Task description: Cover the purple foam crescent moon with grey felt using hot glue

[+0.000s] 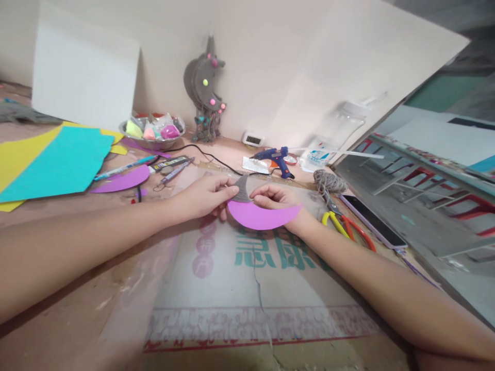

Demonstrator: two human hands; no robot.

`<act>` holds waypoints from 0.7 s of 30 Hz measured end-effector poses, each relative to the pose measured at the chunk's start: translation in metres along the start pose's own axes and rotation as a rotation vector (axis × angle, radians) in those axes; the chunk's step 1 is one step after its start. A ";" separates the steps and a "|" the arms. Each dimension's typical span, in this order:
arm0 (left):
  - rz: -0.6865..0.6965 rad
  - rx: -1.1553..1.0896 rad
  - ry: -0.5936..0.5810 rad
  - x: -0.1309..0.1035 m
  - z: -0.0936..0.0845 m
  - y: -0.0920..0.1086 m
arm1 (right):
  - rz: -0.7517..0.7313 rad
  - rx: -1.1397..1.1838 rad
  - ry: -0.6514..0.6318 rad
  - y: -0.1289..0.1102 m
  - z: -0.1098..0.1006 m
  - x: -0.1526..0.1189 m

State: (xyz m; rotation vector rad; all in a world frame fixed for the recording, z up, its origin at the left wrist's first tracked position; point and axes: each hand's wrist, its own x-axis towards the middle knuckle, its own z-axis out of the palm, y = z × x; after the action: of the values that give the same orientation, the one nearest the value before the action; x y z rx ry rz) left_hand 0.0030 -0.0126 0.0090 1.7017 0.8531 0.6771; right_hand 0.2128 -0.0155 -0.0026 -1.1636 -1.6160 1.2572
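Note:
A purple paper crescent (263,216) is held above the plastic sheet, one end wrapped in grey yarn (242,189). My left hand (214,196) pinches the wrapped end between thumb and fingers. At its right, my right hand (276,197) is closed, thumb and fingertips together beside the wrapping; any strand in them is too fine to make out. The free tip of the crescent lies across my right wrist. A ball of grey yarn (330,182) sits right of my right hand, near scissors (342,221) with yellow and orange handles.
A blue glue gun (276,158) and small digital clock (253,138) stand behind my hands. Further left are a bowl (152,135) of clay packets, pens, another purple crescent (124,180) and turquoise sheets (62,162). A phone (373,220) lies at right; a grey moon ornament (207,85) hangs behind.

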 end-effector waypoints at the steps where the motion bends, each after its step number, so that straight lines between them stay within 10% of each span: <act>1: -0.002 -0.009 -0.002 0.000 0.000 0.000 | 0.000 0.014 0.003 0.000 0.000 0.000; 21: 0.008 -0.078 -0.019 0.001 0.000 -0.003 | 0.001 0.003 0.057 -0.001 0.003 0.000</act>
State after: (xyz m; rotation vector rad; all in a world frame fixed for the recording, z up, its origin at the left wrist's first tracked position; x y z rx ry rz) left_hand 0.0031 -0.0108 0.0058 1.6405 0.7967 0.6897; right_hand 0.2095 -0.0165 -0.0024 -1.1882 -1.5708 1.2160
